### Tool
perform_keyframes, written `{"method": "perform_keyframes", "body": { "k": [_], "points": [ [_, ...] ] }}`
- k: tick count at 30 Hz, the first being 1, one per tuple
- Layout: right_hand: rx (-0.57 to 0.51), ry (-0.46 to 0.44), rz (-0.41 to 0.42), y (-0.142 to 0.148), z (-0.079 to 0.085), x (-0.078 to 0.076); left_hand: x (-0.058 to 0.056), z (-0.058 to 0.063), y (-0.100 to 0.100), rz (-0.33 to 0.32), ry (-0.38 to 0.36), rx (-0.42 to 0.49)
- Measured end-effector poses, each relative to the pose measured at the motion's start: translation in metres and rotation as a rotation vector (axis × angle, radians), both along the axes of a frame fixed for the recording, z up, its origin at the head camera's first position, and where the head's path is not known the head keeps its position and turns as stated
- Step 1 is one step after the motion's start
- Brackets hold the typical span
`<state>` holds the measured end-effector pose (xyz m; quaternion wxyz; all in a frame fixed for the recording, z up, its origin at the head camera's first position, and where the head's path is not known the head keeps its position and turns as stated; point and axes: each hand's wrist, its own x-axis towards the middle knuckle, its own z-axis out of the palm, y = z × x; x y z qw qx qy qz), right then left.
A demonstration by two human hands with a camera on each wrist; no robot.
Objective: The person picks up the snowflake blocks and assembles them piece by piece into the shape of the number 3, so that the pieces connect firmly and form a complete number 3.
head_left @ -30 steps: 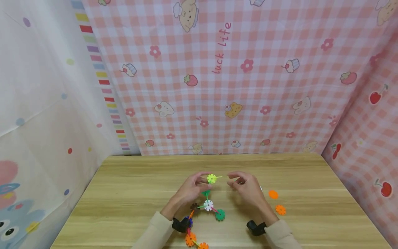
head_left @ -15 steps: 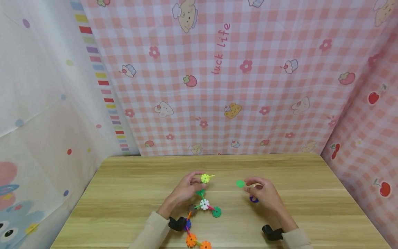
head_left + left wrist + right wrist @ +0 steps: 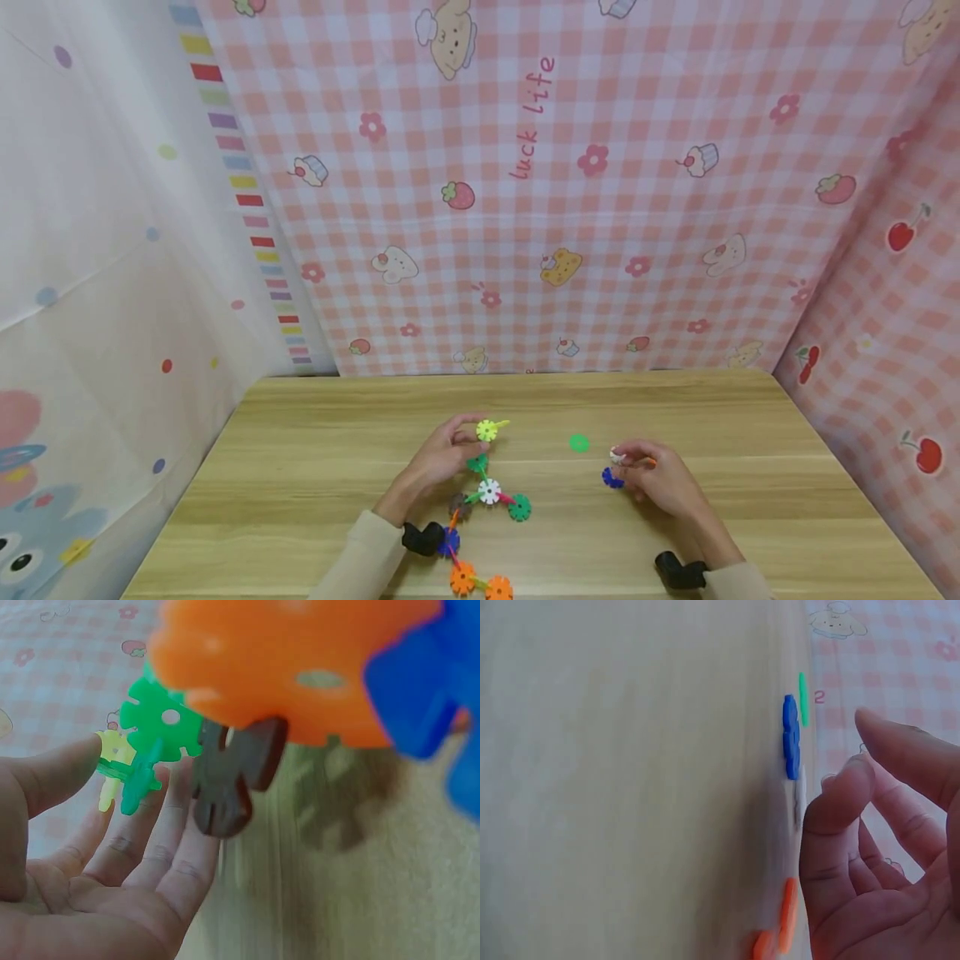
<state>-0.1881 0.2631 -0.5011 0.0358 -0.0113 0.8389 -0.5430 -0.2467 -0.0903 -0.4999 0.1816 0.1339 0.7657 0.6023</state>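
My left hand (image 3: 442,454) pinches the yellow snowflake disc (image 3: 487,430) at the end of a chain of interlocking snowflake discs. In the left wrist view the thumb (image 3: 64,776) presses on it, with the other fingers stretched behind. Below hang green, white (image 3: 490,492), brown, blue and orange discs (image 3: 462,577), joined through others seen edge-on. My right hand (image 3: 663,479), fingers bent with nothing between them, is over the right side of the table, beside a loose blue disc (image 3: 612,477) and a partly hidden white disc (image 3: 617,455).
A light green disc (image 3: 579,442) lies flat on the wooden table (image 3: 337,433), left of the right hand. Two orange discs (image 3: 787,915) lie under that hand in the right wrist view. A checked cloth (image 3: 525,225) hangs behind the table.
My right hand has moved right, away from the light green disc, which was at its fingertips half a second ago and now lies apart. My left hand has drifted slightly left with the chain.
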Motion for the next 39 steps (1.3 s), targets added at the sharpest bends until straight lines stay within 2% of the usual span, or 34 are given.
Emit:
{"method": "perform_keyframes", "body": {
  "k": [6,11,25,33,39],
  "points": [
    [-0.011,-0.045,0.035,0.0035,-0.0023,0.0005,-0.0003,-0.0035,-0.0027,0.002,-0.033,0.038],
    [0.023,-0.030,0.057,0.0021,-0.0036,0.0007,-0.0003,-0.0042,-0.0039,0.013,-0.045,0.049],
    [0.108,-0.068,0.053,-0.0015,-0.0059,-0.0020,-0.0009,-0.0079,-0.0064,0.016,-0.068,0.012],
    [0.118,-0.067,0.039,-0.0046,-0.0051,-0.0023,-0.0007,-0.0084,-0.0076,0.017,-0.086,0.059],
    [0.129,-0.052,0.032,-0.0047,-0.0058,-0.0031,0.0000,-0.0074,-0.0077,0.019,-0.078,0.055]
  ]
}}
